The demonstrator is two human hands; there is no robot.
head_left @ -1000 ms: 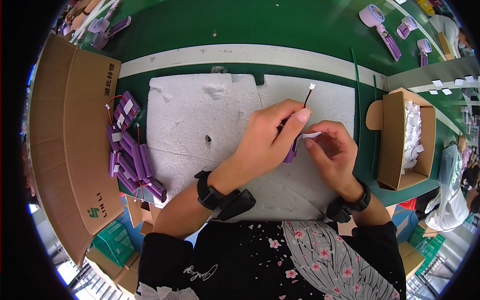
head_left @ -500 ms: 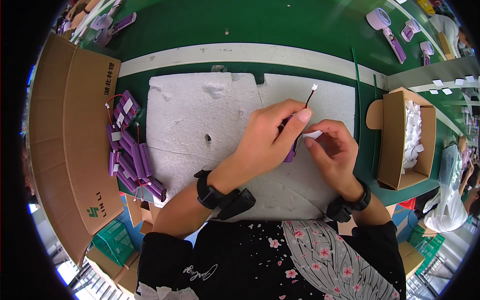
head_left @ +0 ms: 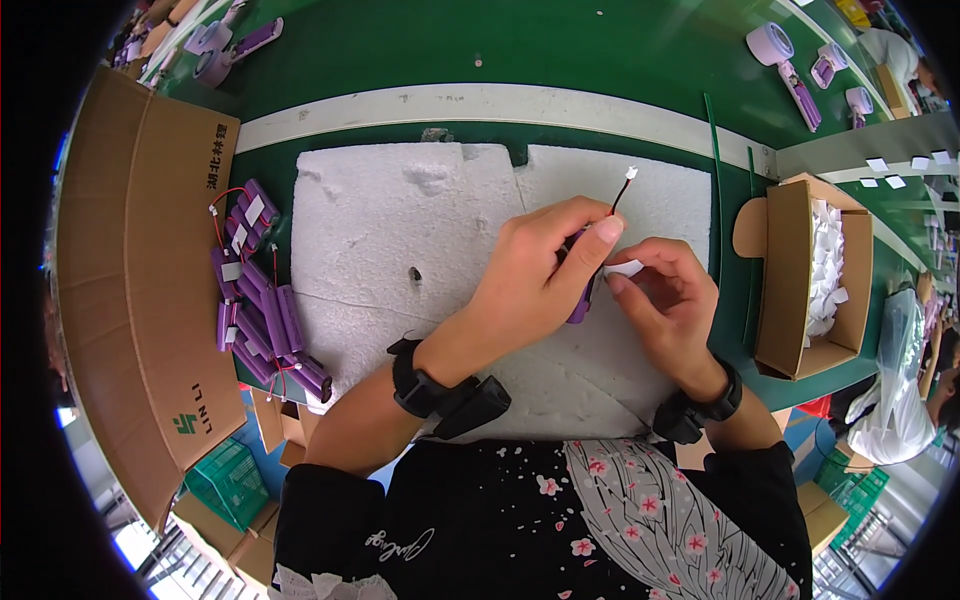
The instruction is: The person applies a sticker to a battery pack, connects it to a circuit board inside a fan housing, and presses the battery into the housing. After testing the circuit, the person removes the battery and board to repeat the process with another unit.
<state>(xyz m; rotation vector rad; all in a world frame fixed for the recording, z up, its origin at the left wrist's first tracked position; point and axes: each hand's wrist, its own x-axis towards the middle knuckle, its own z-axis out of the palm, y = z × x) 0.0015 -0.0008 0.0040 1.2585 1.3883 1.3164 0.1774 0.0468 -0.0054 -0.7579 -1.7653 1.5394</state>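
Above the white foam board (head_left: 390,215), my left hand (head_left: 540,265) is closed round a purple battery pack (head_left: 577,312). Its thin red and black lead sticks up past my thumb and ends in a white connector (head_left: 631,173). My right hand (head_left: 672,300) pinches a small white label (head_left: 626,268) between thumb and forefinger, right beside the pack. One edge of the label lies close against the pack; whether it sticks there I cannot tell. My left fingers hide most of the pack.
Several purple battery packs (head_left: 262,310) with leads lie heaped left of the foam, by a tall cardboard box (head_left: 150,250). At right stands a small carton (head_left: 783,290) holding white labels (head_left: 826,265). Beyond a pale rail (head_left: 480,103), handheld devices with round heads (head_left: 770,45) lie on a green surface.
The round-headed devices beyond the rail have shifted a little to the right. My hands, the battery pack and the label have hardly moved.
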